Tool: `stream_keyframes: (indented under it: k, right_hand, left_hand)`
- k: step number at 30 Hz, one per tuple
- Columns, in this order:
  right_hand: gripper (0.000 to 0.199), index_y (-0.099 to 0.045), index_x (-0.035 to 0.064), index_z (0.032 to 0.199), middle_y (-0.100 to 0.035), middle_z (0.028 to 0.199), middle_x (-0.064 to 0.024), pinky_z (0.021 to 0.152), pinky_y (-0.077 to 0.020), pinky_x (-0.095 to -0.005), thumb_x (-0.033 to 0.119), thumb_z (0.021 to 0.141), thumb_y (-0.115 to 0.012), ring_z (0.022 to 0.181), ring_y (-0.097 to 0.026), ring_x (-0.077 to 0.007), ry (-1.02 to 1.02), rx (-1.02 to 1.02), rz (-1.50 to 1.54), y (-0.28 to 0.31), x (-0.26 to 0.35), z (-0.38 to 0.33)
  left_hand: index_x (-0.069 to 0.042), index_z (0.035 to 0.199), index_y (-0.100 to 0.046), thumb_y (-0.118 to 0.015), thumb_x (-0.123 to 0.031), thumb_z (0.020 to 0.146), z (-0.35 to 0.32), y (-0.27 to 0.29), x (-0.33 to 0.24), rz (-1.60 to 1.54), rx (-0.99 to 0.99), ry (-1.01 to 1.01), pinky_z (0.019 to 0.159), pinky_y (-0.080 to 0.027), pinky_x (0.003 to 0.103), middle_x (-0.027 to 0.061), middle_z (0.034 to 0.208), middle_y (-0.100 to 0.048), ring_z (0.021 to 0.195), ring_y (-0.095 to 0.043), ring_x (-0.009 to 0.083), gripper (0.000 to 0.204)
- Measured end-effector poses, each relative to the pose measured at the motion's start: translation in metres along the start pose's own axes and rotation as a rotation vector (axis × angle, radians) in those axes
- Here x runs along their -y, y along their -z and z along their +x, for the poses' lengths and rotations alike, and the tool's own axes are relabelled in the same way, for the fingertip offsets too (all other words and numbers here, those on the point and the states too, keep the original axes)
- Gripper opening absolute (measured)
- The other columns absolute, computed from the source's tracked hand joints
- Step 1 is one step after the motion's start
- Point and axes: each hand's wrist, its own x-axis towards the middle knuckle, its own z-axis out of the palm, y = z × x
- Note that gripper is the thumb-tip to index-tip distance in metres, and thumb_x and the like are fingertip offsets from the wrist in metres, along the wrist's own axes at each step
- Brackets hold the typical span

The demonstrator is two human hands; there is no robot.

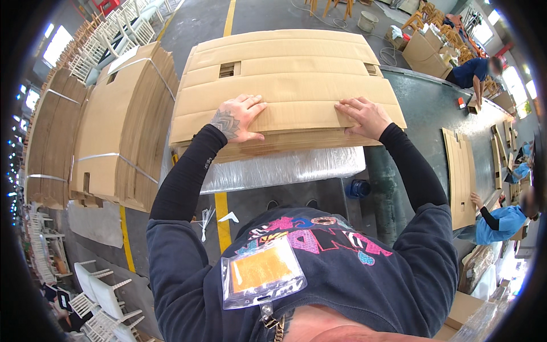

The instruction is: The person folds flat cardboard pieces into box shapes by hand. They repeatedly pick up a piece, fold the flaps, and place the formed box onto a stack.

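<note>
A stack of flat cardboard sheets (285,94), with folded creases and small cut-out slots, lies in front of me. My left hand (240,118) rests on the top sheet near its close edge, fingers stretched forward and thumb reaching to the right along the edge. On the same sheet, farther right, lies my right hand (364,118), its fingers pointing left and its thumb at the close edge. Neither hand holds anything that I can see. Beneath the cardboard is a block wrapped in clear plastic film (285,170).
Strapped cardboard bundles (122,125) stand at the left. To the right runs a dark green table (424,108) with more cardboard pieces (458,171). One person (498,225) stands beside it, another (473,74) farther off. A blue container (358,188) sits below.
</note>
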Motion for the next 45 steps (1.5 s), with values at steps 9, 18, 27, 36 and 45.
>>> stream_keyframes:
  k: [9,18,27,36,45]
  right_hand:
    - [0.064,-0.057,0.0132,0.135,-0.061,0.128,-0.0080,0.089,-0.0574,-0.0387,0.029,0.076,-0.078,0.114,-0.063,-0.0244,0.017,0.004,-0.126,0.018,0.000,-0.001]
    - [0.055,-0.057,0.0162,0.133,-0.058,0.126,-0.0090,0.102,-0.0478,-0.0424,0.024,0.079,-0.070,0.121,-0.055,-0.0287,-0.137,-0.294,-0.162,-0.019,0.026,-0.023]
    - [0.050,-0.058,0.0154,0.133,-0.058,0.132,-0.0088,0.106,-0.0453,-0.0434,0.017,0.083,-0.063,0.126,-0.054,-0.0285,-0.094,-0.454,-0.098,-0.044,0.019,-0.018]
    - [0.043,-0.062,0.0131,0.126,-0.060,0.116,-0.0067,0.097,-0.0486,-0.0405,0.010,0.083,-0.059,0.117,-0.058,-0.0264,-0.170,-0.361,-0.099,-0.027,0.004,-0.042]
    - [0.057,-0.062,0.0066,0.125,-0.065,0.120,-0.0086,0.095,-0.0515,-0.0393,0.000,0.069,-0.067,0.112,-0.062,-0.0282,-0.171,-0.257,0.023,-0.009,0.016,-0.054]
  left_hand:
    - [-0.004,0.130,-0.057,-0.063,-0.021,0.086,0.006,-0.015,-0.043,0.442,-0.228,0.030,0.093,-0.054,0.048,0.0181,0.133,-0.060,0.118,-0.061,0.0371,0.047]
    - [-0.001,0.121,-0.064,-0.058,-0.018,0.088,-0.002,-0.033,-0.056,0.479,-0.275,0.102,0.082,-0.056,0.044,0.0168,0.121,-0.068,0.107,-0.068,0.0353,0.038]
    - [-0.005,0.140,-0.054,-0.055,-0.019,0.092,-0.020,-0.032,-0.072,0.450,-0.129,0.349,0.102,-0.048,0.057,0.0194,0.137,-0.058,0.126,-0.057,0.0395,0.049]
    - [-0.004,0.131,-0.060,-0.057,-0.015,0.086,-0.009,-0.025,-0.091,0.380,-0.247,0.311,0.097,-0.051,0.047,0.0151,0.122,-0.063,0.114,-0.060,0.0317,0.047]
    - [0.001,0.123,-0.064,-0.063,-0.010,0.076,-0.030,-0.009,-0.102,0.244,-0.179,0.274,0.087,-0.055,0.040,0.0129,0.112,-0.066,0.104,-0.064,0.0296,0.048]
